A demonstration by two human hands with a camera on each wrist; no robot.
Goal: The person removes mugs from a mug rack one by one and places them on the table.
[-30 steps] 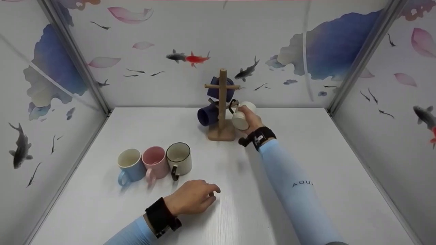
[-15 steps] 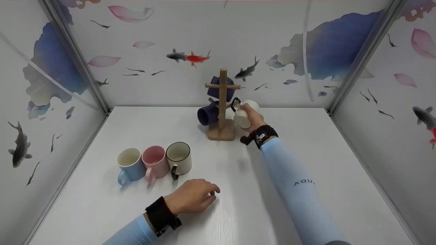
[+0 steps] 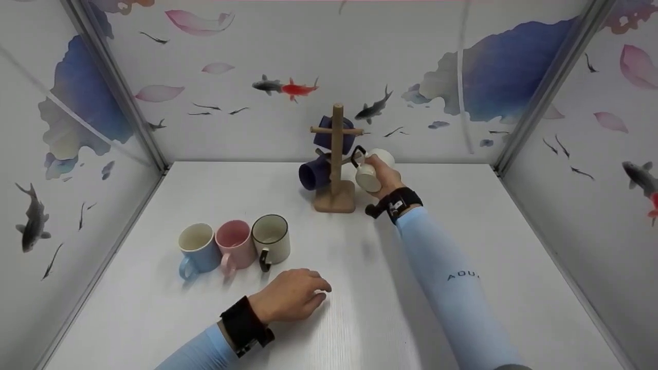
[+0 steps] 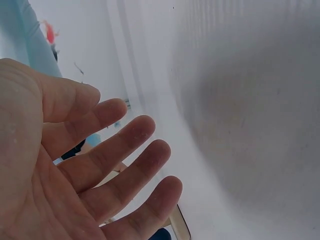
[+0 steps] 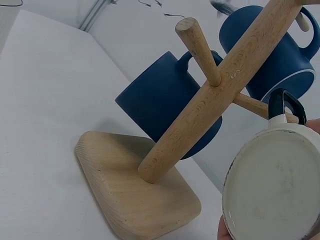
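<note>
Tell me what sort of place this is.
Probably a small staged booth: printed walls with metal corner posts around a white table, where three mugs and a wooden rack stand.

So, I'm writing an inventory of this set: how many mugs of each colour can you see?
Dark blue mugs: 2
Cream mugs with black handles: 2
Light blue mug: 1
Pink mug: 1
Total: 6 mugs in view
</note>
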